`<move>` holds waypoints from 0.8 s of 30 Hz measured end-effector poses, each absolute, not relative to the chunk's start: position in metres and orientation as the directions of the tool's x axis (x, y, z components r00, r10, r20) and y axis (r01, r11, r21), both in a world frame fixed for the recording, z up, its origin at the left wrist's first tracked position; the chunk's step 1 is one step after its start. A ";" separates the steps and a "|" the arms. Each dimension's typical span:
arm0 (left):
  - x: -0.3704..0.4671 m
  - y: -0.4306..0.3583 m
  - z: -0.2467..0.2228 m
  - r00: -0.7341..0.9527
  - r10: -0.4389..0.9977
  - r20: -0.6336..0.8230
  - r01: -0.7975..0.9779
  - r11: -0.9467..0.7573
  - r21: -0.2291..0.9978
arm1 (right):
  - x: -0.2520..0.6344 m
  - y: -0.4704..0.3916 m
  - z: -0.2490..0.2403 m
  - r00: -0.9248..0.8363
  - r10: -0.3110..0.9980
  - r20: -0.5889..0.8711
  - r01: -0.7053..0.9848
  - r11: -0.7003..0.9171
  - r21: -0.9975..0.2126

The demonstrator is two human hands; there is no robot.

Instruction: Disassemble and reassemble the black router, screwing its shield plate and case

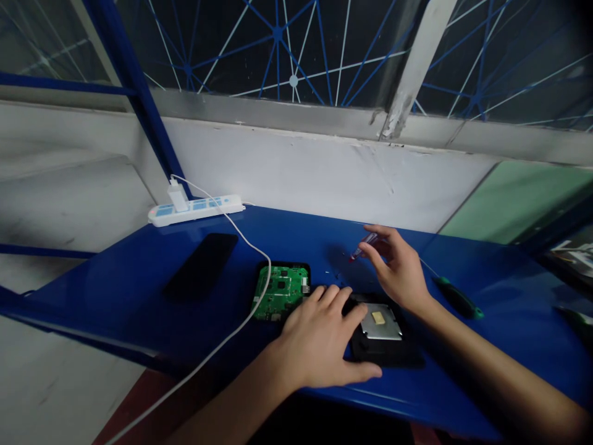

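My left hand (319,340) lies palm down with its fingers spread, between a green circuit board (273,290) in a black case and a black cover (393,355). Its thumb and forefinger reach the cover's left side. On the cover sits a metal plate (389,330) with a small yellowish pad (378,317) on it. Above the table, to the right, my right hand (398,266) pinches a small translucent tube with a red tip (364,245), which points down and left. Several tiny bits, perhaps screws, lie on the table below it.
A white cable (231,337) runs across the circuit board to a plug in the power strip (197,210) at the back left. A dark flat object (201,266) lies on the blue table (134,278). To the right is a green-and-black screwdriver (458,298). The wall stands behind.
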State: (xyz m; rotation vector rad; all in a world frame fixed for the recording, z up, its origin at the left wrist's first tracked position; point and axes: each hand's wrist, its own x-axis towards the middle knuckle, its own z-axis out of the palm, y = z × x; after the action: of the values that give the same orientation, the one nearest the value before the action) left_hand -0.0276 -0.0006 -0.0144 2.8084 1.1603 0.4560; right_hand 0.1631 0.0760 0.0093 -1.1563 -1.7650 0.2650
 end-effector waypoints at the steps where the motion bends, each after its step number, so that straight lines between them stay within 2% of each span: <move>1: -0.028 -0.001 -0.014 0.672 0.698 0.248 0.678 -0.715 0.174 | 0.165 0.075 0.009 -0.061 0.794 0.605 0.584 0.520 -0.623; 4: -0.028 -0.001 -0.015 0.670 0.698 0.253 0.677 -0.714 0.180 | 0.173 0.070 0.009 0.001 0.788 0.616 0.547 0.515 -0.660; 8: -0.028 -0.001 -0.015 0.665 0.706 0.246 0.679 -0.708 0.195 | 0.193 0.059 0.010 0.087 0.784 0.615 0.396 0.539 -0.743; 13: -0.030 0.001 -0.014 0.671 0.703 0.235 0.669 -0.711 0.216 | 0.228 0.047 0.008 0.232 0.815 0.531 0.306 0.457 -0.835; 19: -0.031 0.003 -0.013 0.685 0.697 0.211 0.662 -0.717 0.218 | 0.259 0.037 -0.008 0.151 0.944 0.294 0.184 0.265 -0.946; 24: -0.030 0.004 -0.012 0.691 0.701 0.177 0.670 -0.713 0.206 | 0.261 0.029 -0.010 0.122 0.967 0.224 0.129 0.209 -0.970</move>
State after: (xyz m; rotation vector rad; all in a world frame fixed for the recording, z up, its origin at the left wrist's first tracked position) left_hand -0.0296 0.0035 -0.0115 2.7720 1.1297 0.3692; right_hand 0.2610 0.0295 -0.0101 -1.1886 -1.2857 0.8918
